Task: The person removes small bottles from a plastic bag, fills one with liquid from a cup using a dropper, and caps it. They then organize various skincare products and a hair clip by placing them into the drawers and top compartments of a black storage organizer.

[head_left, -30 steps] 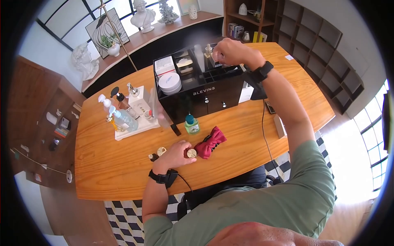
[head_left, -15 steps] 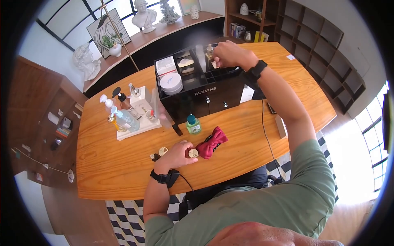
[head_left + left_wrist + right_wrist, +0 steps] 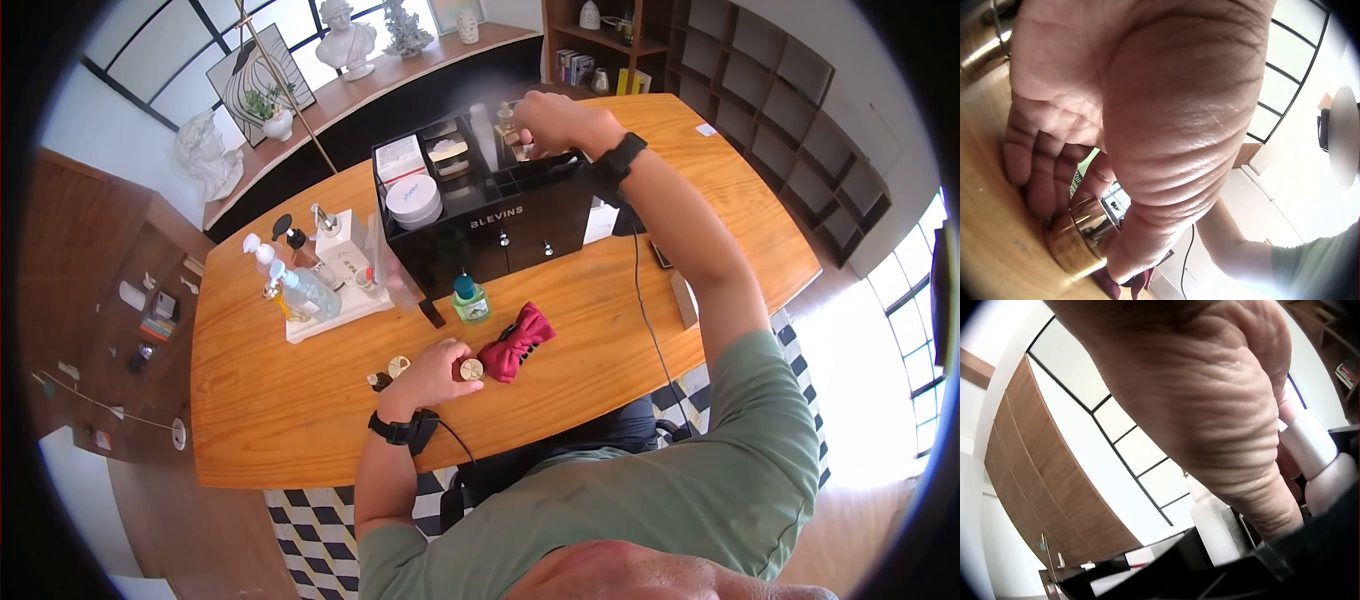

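Observation:
My left hand (image 3: 432,374) rests low over the table, thumb and fingers around a small gold-topped piece (image 3: 471,370); the left wrist view shows this gold cylinder (image 3: 1077,240) between thumb and fingertips. Touching or just right of it lies a dark red bow clip (image 3: 517,343). At the right back part of the black organizer (image 3: 480,245), my right hand (image 3: 563,124) reaches down with bent fingers. In the right wrist view a pale bottle with a white cap (image 3: 1311,442) stands beside that hand (image 3: 1204,406); whatever its fingers hold is hidden.
A green bottle (image 3: 470,300) stands before the organizer. Left of it, pump bottles share a white tray (image 3: 340,318). Small gold-topped pieces (image 3: 398,366) lie left of my left hand. A cable (image 3: 645,315) hangs across the table's right side.
My right wrist has shifted a little to the left over the organizer, its hand still at the same compartments. The left hand keeps its hold on the gold-topped piece.

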{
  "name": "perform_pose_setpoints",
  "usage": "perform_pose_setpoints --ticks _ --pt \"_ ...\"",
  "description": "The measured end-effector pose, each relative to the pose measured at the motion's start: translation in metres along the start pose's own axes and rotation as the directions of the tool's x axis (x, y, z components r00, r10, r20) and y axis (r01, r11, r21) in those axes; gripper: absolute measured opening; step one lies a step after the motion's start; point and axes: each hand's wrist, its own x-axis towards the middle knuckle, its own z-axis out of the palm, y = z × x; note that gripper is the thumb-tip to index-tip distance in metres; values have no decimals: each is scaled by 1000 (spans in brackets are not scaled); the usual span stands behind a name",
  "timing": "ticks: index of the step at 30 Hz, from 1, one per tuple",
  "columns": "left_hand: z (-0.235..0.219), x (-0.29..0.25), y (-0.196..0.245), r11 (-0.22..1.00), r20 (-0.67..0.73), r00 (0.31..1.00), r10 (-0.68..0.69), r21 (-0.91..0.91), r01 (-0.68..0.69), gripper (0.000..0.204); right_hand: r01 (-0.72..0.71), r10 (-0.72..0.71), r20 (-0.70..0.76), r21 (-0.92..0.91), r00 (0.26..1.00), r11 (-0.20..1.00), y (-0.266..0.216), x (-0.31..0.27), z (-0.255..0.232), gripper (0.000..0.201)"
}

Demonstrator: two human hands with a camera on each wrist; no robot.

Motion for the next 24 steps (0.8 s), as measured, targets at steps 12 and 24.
perform_pose_setpoints --ticks 12,24 --pt "1 1 -1 1000 5 1000 -13 2 13 44 16 4 -128 156 992 988 30 35 7 39" --pt "0 0 1 999 25 999 -33 -9 33 47 37 -14 -147 155 989 987 40 50 19 22"
